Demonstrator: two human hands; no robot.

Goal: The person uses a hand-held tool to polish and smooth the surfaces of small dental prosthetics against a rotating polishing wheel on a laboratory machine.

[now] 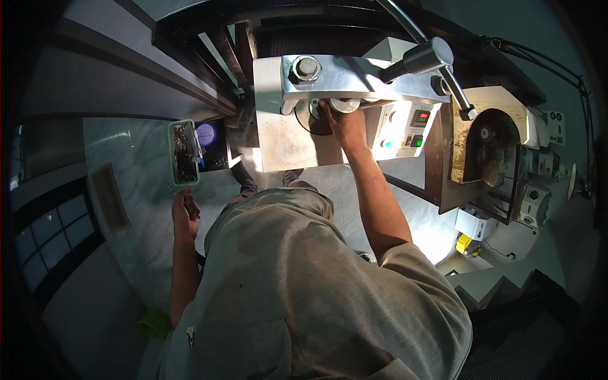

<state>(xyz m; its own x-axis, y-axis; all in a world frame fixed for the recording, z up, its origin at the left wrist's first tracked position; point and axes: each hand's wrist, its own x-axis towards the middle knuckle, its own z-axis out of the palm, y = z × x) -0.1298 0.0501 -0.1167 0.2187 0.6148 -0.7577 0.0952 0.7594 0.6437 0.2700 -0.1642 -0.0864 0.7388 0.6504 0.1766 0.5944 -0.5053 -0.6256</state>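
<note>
A white bench press (278, 142) with a thick metal crossbar (361, 75) stands in front of me. My right hand (345, 123) reaches in under the crossbar, over the round dark opening in the machine's top. It is against a round metal piece (346, 105); most of its fingers are hidden, so their grip does not show. Down at the left, my left hand (185, 212) has its fingers curled beside the near end of a pale tray (171, 155) with dark pieces inside. Something thin shows at its fingertips, too small to name.
A screw with a long bar handle (421, 58) rises from the crossbar. On the press's right is a control panel (399, 130) with lit displays. A purple-lidded round container (206, 134) sits by the tray. Farther right stands a stained machine with a rounded opening (465, 139).
</note>
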